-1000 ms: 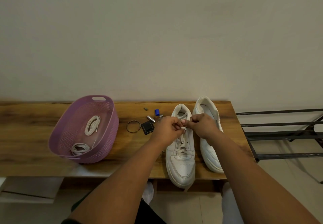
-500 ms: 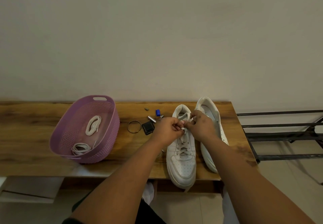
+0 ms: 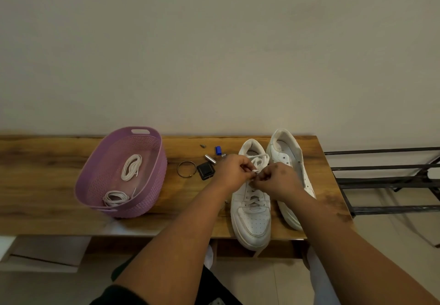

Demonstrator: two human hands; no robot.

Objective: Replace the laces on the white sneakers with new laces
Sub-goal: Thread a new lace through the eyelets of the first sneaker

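I see the laced sneaker (image 3: 252, 211) at the wooden table's (image 3: 47, 185) front edge, toe overhanging. My left hand (image 3: 232, 172) and right hand (image 3: 277, 180) both pinch its white lace (image 3: 258, 161) over the tongue. Its unlaced mate (image 3: 289, 161) sits just right. The purple basket (image 3: 152, 185) holding coiled laces (image 3: 131, 167) lies well left. No writing is legible.

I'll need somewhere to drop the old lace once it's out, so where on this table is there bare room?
Bare wood runs left of the purple basket to the table edge, and along the near edge between basket and laced sneaker. Crowded: the ring, black square piece and small bits by the left hand.
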